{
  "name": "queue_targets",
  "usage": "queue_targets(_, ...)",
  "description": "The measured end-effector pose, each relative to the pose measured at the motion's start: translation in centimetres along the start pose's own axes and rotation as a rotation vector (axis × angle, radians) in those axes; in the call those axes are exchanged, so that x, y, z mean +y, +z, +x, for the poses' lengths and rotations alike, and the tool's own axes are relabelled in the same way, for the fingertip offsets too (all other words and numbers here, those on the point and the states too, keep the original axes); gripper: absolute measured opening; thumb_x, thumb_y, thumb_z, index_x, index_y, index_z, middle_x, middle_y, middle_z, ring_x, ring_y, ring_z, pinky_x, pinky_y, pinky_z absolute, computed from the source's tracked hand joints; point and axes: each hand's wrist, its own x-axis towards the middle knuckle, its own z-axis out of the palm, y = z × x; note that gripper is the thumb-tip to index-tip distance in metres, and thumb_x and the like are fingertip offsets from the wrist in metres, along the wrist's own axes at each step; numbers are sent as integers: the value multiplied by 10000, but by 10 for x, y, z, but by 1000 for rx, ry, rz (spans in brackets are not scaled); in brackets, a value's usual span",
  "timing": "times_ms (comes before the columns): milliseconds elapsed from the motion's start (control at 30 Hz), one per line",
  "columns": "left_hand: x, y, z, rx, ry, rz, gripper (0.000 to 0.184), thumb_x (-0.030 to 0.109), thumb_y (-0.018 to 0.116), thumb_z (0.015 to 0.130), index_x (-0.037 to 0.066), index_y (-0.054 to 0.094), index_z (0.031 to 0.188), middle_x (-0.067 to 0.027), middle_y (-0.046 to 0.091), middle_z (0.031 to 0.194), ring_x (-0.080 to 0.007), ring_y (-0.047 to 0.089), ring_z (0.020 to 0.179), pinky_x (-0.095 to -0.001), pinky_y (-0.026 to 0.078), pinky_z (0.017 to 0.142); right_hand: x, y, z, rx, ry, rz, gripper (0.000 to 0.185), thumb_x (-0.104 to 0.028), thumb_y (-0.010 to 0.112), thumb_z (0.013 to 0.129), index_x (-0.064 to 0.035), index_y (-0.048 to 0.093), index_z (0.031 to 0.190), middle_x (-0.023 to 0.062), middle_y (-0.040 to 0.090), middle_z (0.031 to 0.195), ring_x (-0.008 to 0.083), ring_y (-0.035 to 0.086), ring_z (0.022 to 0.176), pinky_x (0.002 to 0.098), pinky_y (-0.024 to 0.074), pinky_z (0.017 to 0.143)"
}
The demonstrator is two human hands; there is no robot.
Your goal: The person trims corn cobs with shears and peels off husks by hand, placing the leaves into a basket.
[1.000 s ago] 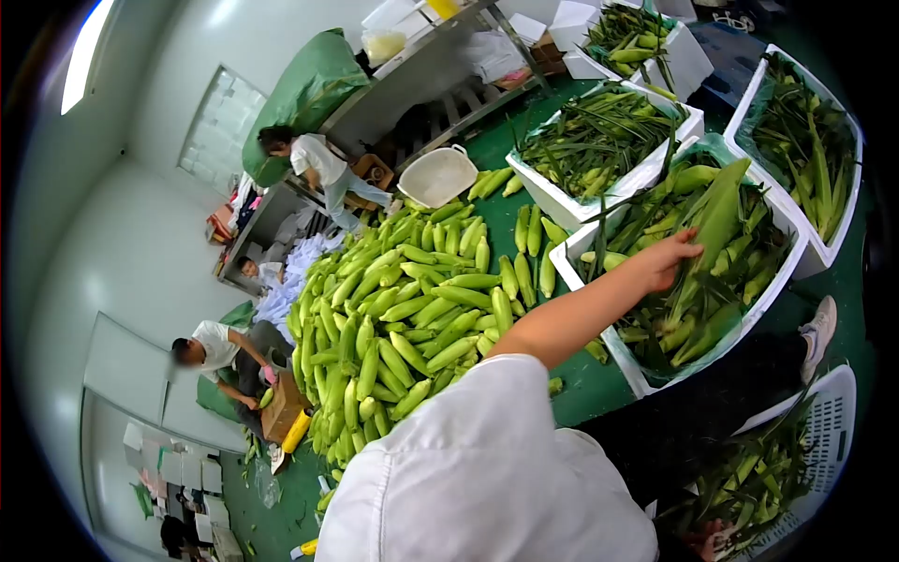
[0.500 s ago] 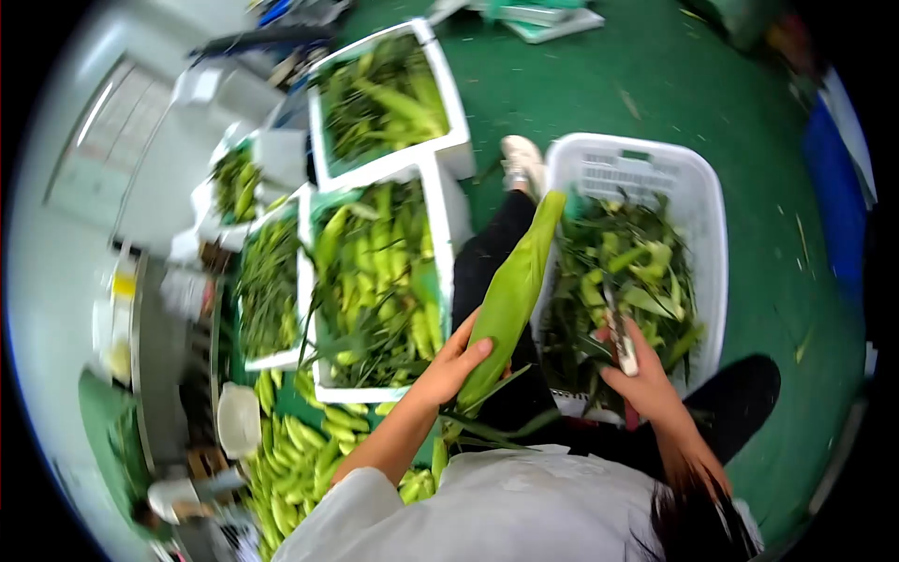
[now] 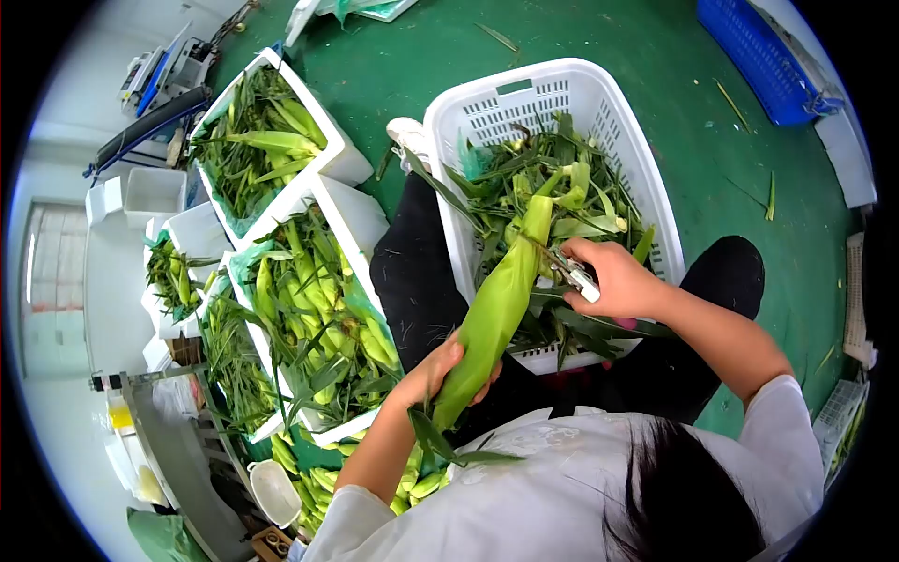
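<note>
Green flooring (image 3: 655, 80) spreads around the seated person, littered with stray leaf scraps. Both hands are busy: the left hand (image 3: 438, 371) grips the lower part of a husked-over ear of corn (image 3: 494, 309), and the right hand (image 3: 613, 278) is closed round a white-handled cutter (image 3: 581, 279). That ear slants up from the lap, its upper end over the near-left part of a white slotted crate (image 3: 543, 79). Blades reach the ear near this end; whether they already bite cannot be told.

Working the cutter well here probably means bracing the ear firmly from below, keeping the left fingers low and away from the blades, and closing squarely across the narrow end rather than into the thick body. Holding the end over the crate should let offcuts drop among the leafy trimmings (image 3: 576, 183) inside.

Further left, leaf-filled foam boxes (image 3: 348, 217) stand beside the leg, with loose ears (image 3: 323, 480) on the floor behind them. A blue crate (image 3: 749, 58) lies well apart, at far right.
</note>
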Motion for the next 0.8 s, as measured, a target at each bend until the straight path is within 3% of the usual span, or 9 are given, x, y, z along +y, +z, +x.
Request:
queue_targets(100, 14, 19, 1, 187, 92, 248, 873, 402, 791, 755, 48, 341, 1414, -100, 573, 951, -178, 607, 726, -287, 508, 565, 14, 5, -21, -93, 465, 622, 239, -97, 687, 820, -17, 560, 1007, 37, 584, 690, 180, 603, 597, 296, 488, 568)
queue_targets(133, 10, 15, 7, 300, 127, 474, 916, 166, 823, 691, 47, 325, 1451, -77, 568, 1035, -185, 604, 881, -305, 530, 737, 14, 10, -24, 19, 524, 735, 174, -60, 660, 853, -19, 540, 972, 15, 565, 697, 98, 577, 620, 261, 464, 554)
queue_targets(233, 11, 35, 17, 456, 260, 846, 873, 125, 820, 686, 32, 373, 1430, -70, 571, 1125, -193, 577, 1020, -315, 474, 913, 5, 26, -13, 378, 415, 1008, 436, -178, 712, 859, -16, 545, 1228, 63, 617, 925, 130, 593, 773, 272, 487, 579)
queue_targets(300, 22, 49, 21, 411, 223, 926, 849, 179, 817, 727, 36, 382, 1442, -163, 531, 1324, -228, 531, 1208, -332, 419, 1012, -10, 17, -6, 163, 401, 1016, 608, -199, 723, 849, -16, 443, 1356, 74, 625, 1120, 179, 590, 1013, 330, 524, 807)
queue_targets(367, 21, 46, 25, 358, 275, 1013, 872, 187, 816, 733, 33, 363, 1463, -154, 513, 1371, -223, 506, 1252, -332, 400, 1037, -3, 32, 0, 321, 302, 1016, 590, -182, 707, 839, -21, 454, 1347, 84, 619, 1132, 202, 593, 1060, 351, 477, 936)
queue_targets(433, 24, 41, 24, 178, 277, 319, 933, 292, 807, 766, -2, 307, 1497, -102, 492, 1403, -192, 503, 1244, -329, 364, 1075, -1, 22, 1, 426, 273, 1073, 566, -147, 686, 816, -29, 478, 1328, 92, 617, 1145, 209, 592, 1071, 353, 436, 998)
queue_targets(533, 12, 6, 30, -10, 444, -55, 868, 475, 716, 836, 4, 344, 1462, -143, 526, 1345, -247, 577, 1142, -390, 449, 995, 9, -10, 6, 436, 296, 845, 575, -145, 680, 801, -13, 498, 1329, 78, 592, 1151, 208, 577, 1047, 348, 470, 919)
queue_targets(667, 48, 15, 39, 151, 779, -93, 803, 463, 718, 844, 49, 349, 1424, -131, 519, 1323, -325, 591, 1133, -480, 477, 1001, 35, -67, 30, 632, 244, -690, 428, -216, 712, 789, -28, 548, 1137, 204, 645, 1011, 361, 641, 929, 416, 521, 790)
queue_targets(800, 68, 5, 46, 385, 1044, 49, 775, 175, 794, 803, 114, 321, 1414, -122, 501, 1357, -383, 464, 1315, -520, 400, 1092, -35, -77, 3, 645, 136, 180, 522, -209, 735, 796, -21, 538, 1242, 107, 634, 1040, 201, 610, 872, 328, 496, 768)
